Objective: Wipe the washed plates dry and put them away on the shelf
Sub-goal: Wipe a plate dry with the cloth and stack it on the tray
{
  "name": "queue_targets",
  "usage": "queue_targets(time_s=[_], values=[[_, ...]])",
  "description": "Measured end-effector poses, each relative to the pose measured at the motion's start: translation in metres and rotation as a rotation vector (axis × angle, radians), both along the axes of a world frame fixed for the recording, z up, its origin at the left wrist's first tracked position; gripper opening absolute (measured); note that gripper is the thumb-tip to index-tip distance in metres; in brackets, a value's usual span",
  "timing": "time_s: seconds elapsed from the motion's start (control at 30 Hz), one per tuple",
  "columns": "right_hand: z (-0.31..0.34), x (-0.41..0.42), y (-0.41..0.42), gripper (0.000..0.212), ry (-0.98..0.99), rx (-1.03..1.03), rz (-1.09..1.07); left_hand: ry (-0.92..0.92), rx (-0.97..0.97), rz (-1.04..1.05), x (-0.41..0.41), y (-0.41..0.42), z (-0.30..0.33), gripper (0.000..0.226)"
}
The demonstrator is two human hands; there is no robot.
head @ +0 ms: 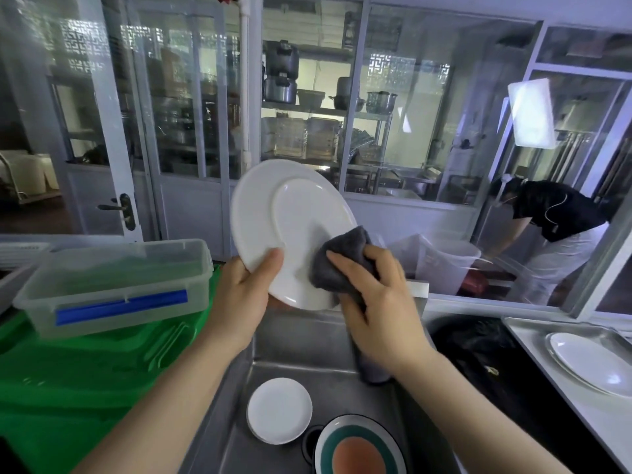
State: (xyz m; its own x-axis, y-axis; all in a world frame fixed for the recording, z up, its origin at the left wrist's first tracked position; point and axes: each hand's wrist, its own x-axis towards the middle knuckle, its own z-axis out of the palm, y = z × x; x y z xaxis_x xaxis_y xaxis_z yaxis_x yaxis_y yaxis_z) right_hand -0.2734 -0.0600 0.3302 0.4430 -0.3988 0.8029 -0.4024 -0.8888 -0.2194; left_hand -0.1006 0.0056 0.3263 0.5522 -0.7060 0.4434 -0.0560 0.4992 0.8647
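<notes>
The large white oval ceramic plate [290, 230] is held tilted in the air above the stainless steel sink [342, 347], clear of its rim. The left hand [244, 295] grips the plate's lower edge, thumb on its face; the right hand [379, 302] clutches a dark grey cloth [345, 261] against it (the surface looks glossy, possibly damp). In the sink lie a small white round plate [278, 410] and a teal-and-orange ringed plate [359, 449]. Another white oval plate [588, 360] rests in a steel tray [533, 340] at right.
</notes>
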Motion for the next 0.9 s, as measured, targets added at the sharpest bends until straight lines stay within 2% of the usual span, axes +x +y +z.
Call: queue_targets(time_s=[0.07,0.17,0.33,0.7,0.8,0.9], values=[[-0.004,0.008,0.012,0.050,-0.021,0.020,0.046,0.082,-0.014,0.060,-0.011,-0.006,-0.001,0.025],[-0.007,0.017,0.025,0.051,0.008,-0.059,0.068,0.213,-0.066,0.090,-0.023,-0.011,-0.001,0.016],[-0.010,0.007,0.012,0.057,0.032,-0.104,0.041,0.374,-0.107,0.100,-0.029,-0.007,-0.008,0.017],[-0.024,-0.032,-0.062,0.056,-0.021,0.188,-0.190,0.172,-0.022,-0.079,-0.026,-0.002,-0.035,0.022],[-0.037,-0.039,-0.056,0.057,0.013,0.198,-0.174,0.168,0.030,-0.091,-0.032,-0.010,-0.048,0.028],[-0.048,-0.045,-0.042,0.058,0.044,0.224,-0.060,0.184,0.080,-0.077,-0.045,-0.020,-0.061,0.025]])
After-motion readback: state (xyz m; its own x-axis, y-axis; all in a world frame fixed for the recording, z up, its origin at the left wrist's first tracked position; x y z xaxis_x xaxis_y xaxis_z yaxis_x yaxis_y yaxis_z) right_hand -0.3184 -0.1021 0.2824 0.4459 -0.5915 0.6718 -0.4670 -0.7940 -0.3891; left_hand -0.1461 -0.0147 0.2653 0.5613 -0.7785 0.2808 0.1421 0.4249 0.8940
